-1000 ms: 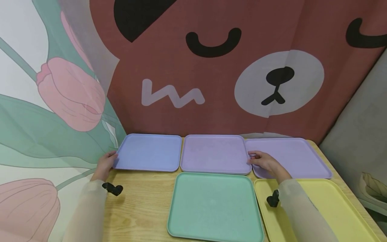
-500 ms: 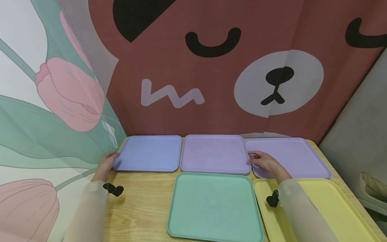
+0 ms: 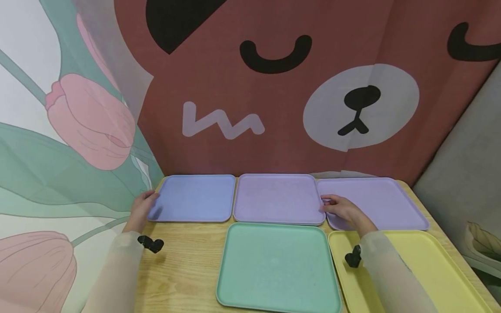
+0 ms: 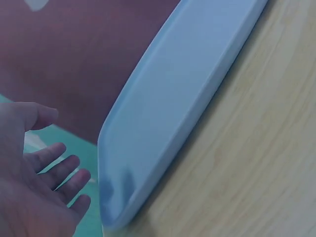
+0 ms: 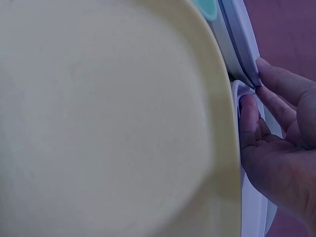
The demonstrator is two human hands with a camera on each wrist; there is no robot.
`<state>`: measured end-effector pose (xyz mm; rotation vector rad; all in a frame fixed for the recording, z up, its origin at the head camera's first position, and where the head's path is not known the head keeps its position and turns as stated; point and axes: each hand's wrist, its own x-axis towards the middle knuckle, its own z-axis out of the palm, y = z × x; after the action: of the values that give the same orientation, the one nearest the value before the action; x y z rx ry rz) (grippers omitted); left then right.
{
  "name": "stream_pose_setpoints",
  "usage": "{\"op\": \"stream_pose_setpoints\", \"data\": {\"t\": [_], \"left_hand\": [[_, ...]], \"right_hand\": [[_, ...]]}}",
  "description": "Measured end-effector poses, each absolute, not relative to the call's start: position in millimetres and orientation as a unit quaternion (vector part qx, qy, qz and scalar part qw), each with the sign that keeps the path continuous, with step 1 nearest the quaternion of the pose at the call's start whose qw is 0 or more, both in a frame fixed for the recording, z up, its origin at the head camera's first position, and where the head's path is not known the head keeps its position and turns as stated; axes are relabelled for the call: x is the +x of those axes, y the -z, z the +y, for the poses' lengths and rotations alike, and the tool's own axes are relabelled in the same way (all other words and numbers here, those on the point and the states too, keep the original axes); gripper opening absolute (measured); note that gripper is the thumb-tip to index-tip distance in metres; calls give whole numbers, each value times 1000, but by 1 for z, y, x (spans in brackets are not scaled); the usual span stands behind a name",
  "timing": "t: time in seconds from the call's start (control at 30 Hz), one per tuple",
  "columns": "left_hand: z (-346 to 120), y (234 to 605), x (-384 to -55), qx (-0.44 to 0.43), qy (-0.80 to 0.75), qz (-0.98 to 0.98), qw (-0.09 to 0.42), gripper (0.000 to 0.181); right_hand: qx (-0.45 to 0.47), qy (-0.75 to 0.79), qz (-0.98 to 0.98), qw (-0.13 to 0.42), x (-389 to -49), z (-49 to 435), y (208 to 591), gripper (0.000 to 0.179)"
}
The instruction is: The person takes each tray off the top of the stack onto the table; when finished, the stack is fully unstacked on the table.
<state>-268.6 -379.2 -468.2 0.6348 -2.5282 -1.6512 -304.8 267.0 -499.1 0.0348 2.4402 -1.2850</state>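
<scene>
At the back left lies a blue tray (image 3: 193, 198). My left hand (image 3: 142, 208) is at its left edge; in the left wrist view the left hand (image 4: 44, 182) has its fingers loosely bent and apart from the blue tray (image 4: 153, 113), holding nothing. To the right of it is a light purple tray (image 3: 278, 198), whose right rim my right hand (image 3: 344, 211) grips by the fingertips. In the right wrist view the right hand (image 5: 281, 128) has its fingertips on that rim, partly hiding it. Another light purple tray (image 3: 379, 202) lies beneath and beyond the right hand.
A green tray (image 3: 278, 265) lies in front of the middle purple one. Beside it is a yellow tray (image 3: 426, 269), under my right forearm. Bare wooden table (image 3: 176, 265) shows at front left. A bear-print cloth (image 3: 282, 152) hangs behind.
The blue tray's rear left part has come down flat onto the table. My left hand has let go and shifted slightly up and right. My right hand has stayed in place.
</scene>
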Motion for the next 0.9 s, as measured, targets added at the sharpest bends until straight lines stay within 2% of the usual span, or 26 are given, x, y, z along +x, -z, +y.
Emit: {"op": "stream_pose_setpoints", "data": {"t": [0.33,0.9], "left_hand": [[-344,462,-277,151,522,-839,3,58],[-302,470,-293,108,533,-839,6,56]], "right_hand": [[20,461,865,199,-306,268,500,72],[17,474,859,193,-306,267,499,71]]}}
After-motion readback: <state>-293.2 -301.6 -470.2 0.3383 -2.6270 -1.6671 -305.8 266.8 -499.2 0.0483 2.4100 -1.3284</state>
